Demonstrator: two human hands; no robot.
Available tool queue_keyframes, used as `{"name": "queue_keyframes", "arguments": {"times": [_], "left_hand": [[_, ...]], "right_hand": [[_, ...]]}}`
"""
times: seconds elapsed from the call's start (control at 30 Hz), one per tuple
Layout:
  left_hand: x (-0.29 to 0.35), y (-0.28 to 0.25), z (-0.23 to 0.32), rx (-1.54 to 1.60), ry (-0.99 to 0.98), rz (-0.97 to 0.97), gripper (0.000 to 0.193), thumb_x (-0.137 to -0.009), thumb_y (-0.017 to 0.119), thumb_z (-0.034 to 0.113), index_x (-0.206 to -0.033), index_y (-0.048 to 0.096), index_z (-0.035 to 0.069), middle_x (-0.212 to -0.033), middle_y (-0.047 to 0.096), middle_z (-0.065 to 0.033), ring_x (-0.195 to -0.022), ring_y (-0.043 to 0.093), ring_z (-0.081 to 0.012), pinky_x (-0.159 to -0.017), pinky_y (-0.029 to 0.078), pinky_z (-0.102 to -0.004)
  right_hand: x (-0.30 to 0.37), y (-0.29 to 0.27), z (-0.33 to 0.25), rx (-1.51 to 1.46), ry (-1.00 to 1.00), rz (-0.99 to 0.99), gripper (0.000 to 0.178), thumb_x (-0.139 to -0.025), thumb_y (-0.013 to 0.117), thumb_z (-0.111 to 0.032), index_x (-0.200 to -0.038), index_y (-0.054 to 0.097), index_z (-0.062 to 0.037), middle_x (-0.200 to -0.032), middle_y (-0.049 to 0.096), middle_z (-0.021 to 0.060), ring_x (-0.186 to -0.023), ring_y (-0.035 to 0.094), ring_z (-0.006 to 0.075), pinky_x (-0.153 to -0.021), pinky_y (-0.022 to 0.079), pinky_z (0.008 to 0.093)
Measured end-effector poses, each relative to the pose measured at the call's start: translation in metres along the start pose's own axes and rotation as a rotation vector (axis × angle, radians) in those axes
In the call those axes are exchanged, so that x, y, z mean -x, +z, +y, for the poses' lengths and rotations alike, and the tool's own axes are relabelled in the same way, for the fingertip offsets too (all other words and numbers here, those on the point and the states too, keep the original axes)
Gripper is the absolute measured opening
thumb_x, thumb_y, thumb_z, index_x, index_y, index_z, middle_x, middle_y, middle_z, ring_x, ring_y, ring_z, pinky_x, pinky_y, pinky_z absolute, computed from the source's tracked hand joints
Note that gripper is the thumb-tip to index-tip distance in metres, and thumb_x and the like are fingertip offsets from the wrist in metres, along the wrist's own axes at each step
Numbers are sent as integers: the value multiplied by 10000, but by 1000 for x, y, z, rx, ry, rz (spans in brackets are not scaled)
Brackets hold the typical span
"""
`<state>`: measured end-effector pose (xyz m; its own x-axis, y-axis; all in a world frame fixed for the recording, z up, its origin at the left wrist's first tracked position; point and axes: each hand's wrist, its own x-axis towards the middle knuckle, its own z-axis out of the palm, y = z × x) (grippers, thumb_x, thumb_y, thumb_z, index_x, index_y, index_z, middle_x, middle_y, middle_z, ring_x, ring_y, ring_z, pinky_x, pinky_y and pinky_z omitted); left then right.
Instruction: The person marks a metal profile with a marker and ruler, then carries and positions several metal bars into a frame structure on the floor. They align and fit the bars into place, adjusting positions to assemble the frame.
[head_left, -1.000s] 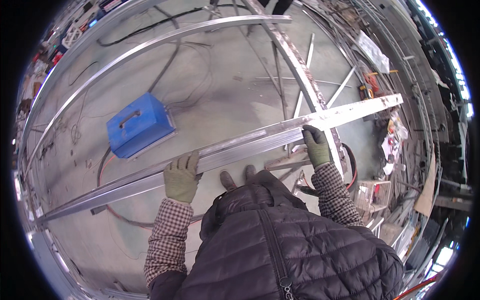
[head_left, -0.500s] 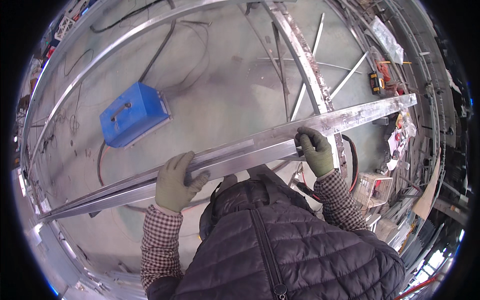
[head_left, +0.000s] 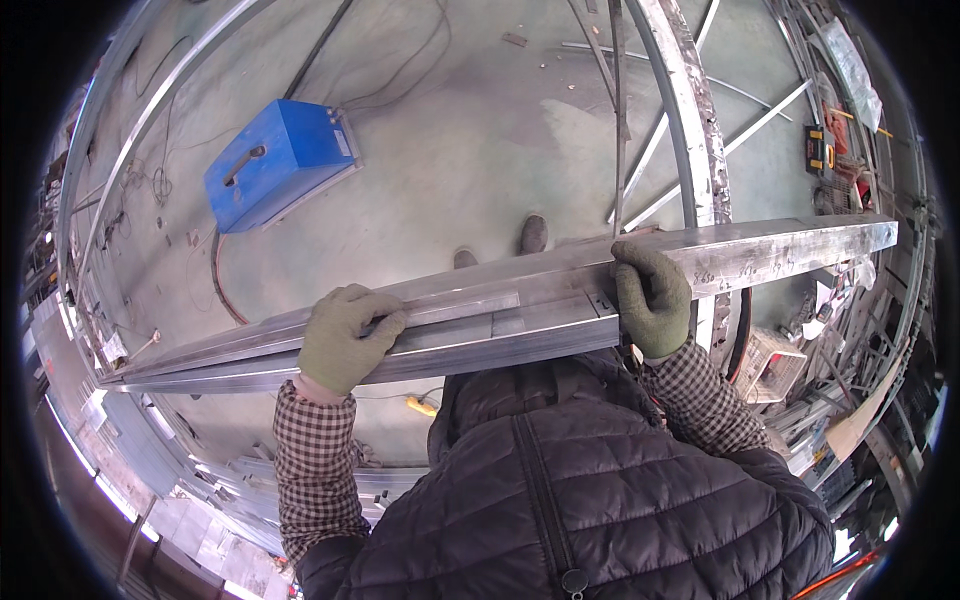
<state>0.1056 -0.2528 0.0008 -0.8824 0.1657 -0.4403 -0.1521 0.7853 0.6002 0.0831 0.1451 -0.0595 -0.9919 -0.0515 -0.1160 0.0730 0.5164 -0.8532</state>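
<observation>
My left hand [head_left: 345, 338], in a green work glove, is closed over the left part of a shorter grey metal tube [head_left: 500, 350]. Its fingers bend across the top and the thumb lies along it. At that tube's right end, my right hand [head_left: 655, 302], gloved alike, has its fingers curled, the thumb and forefinger at the end corner. Part of its grip is hidden. A longer metal tube [head_left: 790, 248] runs just behind, reaching further right, with dark handwritten marks. The two tubes converge toward the far left. A short flat metal strip [head_left: 465, 308] lies beside my left fingers.
A blue metal box [head_left: 275, 165] with a handle stands on the floor at upper left. A curved steel frame [head_left: 680, 110] passes beneath the long tube. Thin bars [head_left: 740, 135], a white plastic basket [head_left: 770, 362] and a dark toolbox [head_left: 820, 150] are on the right.
The view has shifted, and shoes now show beyond the tubes. More of the shorter tube's upper face shows. My left fingers, spread before, now bend over it; my right hand stays by its end.
</observation>
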Motion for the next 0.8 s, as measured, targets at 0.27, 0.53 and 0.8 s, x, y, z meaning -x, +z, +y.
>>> {"name": "queue_keyframes", "arguments": {"times": [0.27,0.53,0.8], "left_hand": [[-2,1,1,-10,-54,-54,198,-917,832,252,-1029,860,90,-902,760,-117,-887,707,-308,-826,545,-437],[-5,1,-3,29,-32,-60,195,-899,835,225,-1014,855,69,-868,745,-120,-858,705,-299,-787,542,-427],[-8,2,-5,51,4,-36,161,-876,842,181,-980,840,58,-871,762,-127,-824,709,-298,-776,548,-428]], "right_hand": [[0,-1,-6,42,-80,27,207,-976,753,-52,-1176,792,-17,-1080,815,173,-993,781,324,-901,606,410],[4,4,3,23,-123,63,211,-1026,709,6,-1228,764,29,-1066,796,133,-947,766,196,-868,606,325],[10,1,14,30,-107,21,240,-1056,650,35,-1284,723,40,-1051,781,133,-930,758,175,-856,610,315]]}}
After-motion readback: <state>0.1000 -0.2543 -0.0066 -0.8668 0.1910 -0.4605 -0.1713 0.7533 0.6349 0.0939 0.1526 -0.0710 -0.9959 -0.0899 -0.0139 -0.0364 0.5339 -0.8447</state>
